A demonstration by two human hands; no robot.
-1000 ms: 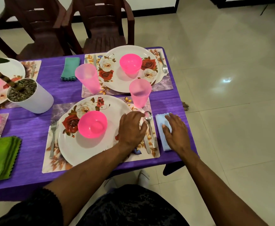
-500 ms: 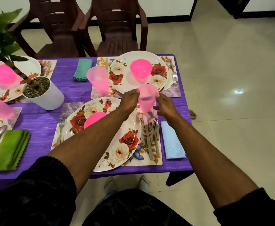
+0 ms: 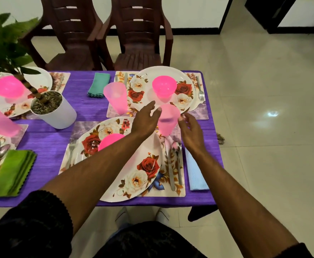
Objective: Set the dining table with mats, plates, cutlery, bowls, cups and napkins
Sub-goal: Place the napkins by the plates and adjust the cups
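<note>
Change: a second ago the left hand (image 3: 145, 122) lay on the cutlery and the right hand (image 3: 192, 131) on the folded light-blue cloth napkin (image 3: 197, 174); now both flank the translucent pink plastic cup (image 3: 168, 120).
Meaning: napkin and cutlery look settled — the cup is likely getting its final placing.
Cup: upright on the floral rectangular placemat (image 3: 178, 189), just beyond the white rose-patterned round plate (image 3: 143, 175).
Left hand: fingers spread, thumb at the cup's rim; whether it touches, I cannot tell.
Right hand: fingers loosely curved beside the cup — apart, gripping nothing.
Napkin: right of that plate, beside the mat.
</note>
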